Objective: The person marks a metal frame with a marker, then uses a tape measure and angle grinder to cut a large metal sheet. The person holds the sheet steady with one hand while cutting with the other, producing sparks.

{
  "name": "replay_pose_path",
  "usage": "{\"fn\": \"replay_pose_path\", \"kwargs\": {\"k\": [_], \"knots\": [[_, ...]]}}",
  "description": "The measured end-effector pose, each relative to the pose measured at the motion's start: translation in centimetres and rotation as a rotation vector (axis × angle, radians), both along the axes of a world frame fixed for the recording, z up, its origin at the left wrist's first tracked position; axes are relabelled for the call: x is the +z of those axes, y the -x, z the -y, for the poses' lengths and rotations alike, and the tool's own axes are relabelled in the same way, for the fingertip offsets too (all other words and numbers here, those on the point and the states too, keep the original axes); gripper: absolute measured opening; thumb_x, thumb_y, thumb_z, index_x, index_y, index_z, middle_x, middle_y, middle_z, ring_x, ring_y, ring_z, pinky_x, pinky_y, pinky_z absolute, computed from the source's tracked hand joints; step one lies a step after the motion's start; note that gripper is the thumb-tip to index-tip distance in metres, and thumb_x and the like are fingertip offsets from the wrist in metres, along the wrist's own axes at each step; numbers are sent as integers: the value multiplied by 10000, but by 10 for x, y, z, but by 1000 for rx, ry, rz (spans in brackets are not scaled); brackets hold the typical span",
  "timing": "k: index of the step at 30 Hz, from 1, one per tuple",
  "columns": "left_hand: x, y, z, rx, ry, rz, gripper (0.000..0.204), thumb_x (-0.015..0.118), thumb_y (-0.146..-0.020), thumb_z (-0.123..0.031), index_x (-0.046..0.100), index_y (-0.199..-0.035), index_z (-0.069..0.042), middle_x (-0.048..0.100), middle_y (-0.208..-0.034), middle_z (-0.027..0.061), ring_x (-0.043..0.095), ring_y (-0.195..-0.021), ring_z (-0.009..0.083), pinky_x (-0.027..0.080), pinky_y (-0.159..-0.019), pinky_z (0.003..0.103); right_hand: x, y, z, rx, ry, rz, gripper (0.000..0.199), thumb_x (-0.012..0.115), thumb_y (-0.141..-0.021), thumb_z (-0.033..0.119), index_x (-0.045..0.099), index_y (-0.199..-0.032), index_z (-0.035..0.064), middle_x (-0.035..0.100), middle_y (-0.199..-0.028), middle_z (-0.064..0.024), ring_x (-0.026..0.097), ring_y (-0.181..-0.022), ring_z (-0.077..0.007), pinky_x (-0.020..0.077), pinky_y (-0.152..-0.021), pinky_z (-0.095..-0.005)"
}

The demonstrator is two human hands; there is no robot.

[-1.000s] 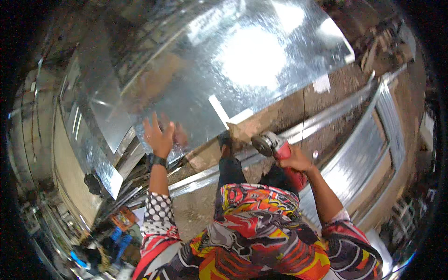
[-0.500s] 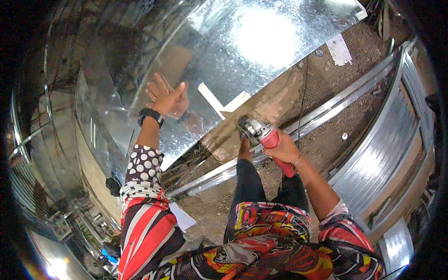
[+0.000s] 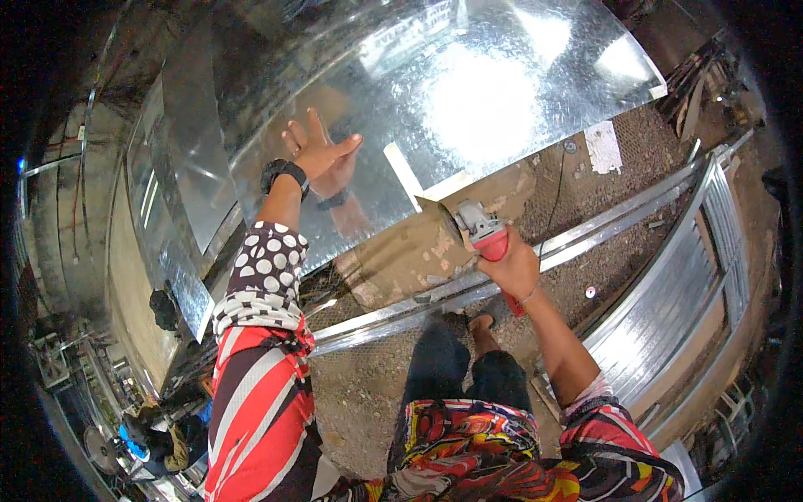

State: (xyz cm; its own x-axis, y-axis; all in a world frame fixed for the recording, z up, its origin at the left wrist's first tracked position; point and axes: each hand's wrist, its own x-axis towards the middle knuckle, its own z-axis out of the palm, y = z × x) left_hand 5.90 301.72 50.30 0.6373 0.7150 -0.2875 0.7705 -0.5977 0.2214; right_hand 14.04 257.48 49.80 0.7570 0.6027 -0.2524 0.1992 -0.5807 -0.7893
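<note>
My left hand (image 3: 322,155) has its fingers spread over a large shiny sheet of metal (image 3: 376,205), which mirrors it; whether the palm presses on it I cannot tell. In my right hand (image 3: 515,261) is a red angle grinder (image 3: 485,227) with a silver head, gripped round its body. The grinder's head is just off the sheet's near edge, above a worn brown board (image 3: 401,255) that shows from under the sheet. Close to the head, a pale strip (image 3: 403,174) meets that edge at a corner. The grinder's disc is mostly hidden.
Long metal channels (image 3: 376,325) lie across the gravelly ground before my feet. A dark cord (image 3: 555,197) runs near the grinder. To the right lies a stack of ribbed metal profiles (image 3: 652,318). A torn white paper (image 3: 602,146) and a small round disc (image 3: 590,292) are on the ground.
The view has shifted, and my feet stand farther back from the board. The grinder has turned a little in my right hand. Over the sheet, my left hand keeps about the same place.
</note>
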Motion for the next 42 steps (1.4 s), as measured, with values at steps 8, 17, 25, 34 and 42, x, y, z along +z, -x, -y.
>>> {"fn": "replay_pose_path", "kwargs": {"k": [8, 17, 25, 34, 42], "knots": [[19, -2, 5, -31, -5, -17, 1343, 533, -728, -923, -40, -1630, -109, -77, -1625, 371, -145, -1503, 535, 21, -1167, 706, -66, -13, -2, 125, -251, -710, 461, 828, -703, 185, 650, -1099, 28, 720, -930, -82, 692, -813, -202, 555, -732, -358], [25, -3, 7, -4, -45, -95, 1329, 525, -732, -924, -61, -1630, -139, -78, -1649, 323, -113, -1529, 487, 18, -1158, 721, -132, 1, -37, 304, -356, -1142, 455, 822, -735, 186, 631, -1102, -2, 693, -933, -97, 706, -796, -215, 595, -683, -368], [30, 0, 9, 74, 4, -85, 1373, 534, -701, -945, -86, -1627, -142, -87, -1642, 337, -111, -1530, 487, 17, -1147, 729, -142, 2, -53, 289, -431, -1332, 534, 808, -717, 214, 611, -1159, -11, 691, -967, -127, 700, -796, -244, 598, -735, -395], [32, -2, 10, 71, 23, -102, 1380, 540, -698, -945, -87, -1626, -139, -99, -1638, 342, -124, -1523, 498, 14, -1142, 734, -136, 4, -61, 427, -400, -1302, 462, 810, -735, 239, 702, -1135, 36, 711, -1089, -90, 656, -1038, -213, 507, -941, -334], [38, -4, 16, 63, 15, -104, 1381, 532, -700, -947, -86, -1625, -128, -102, -1640, 338, -127, -1520, 503, 10, -1140, 739, -116, 5, -66, 468, -396, -1256, 428, 813, -727, 216, 716, -1099, 28, 723, -1096, -76, 662, -1027, -198, 506, -921, -317]]}}
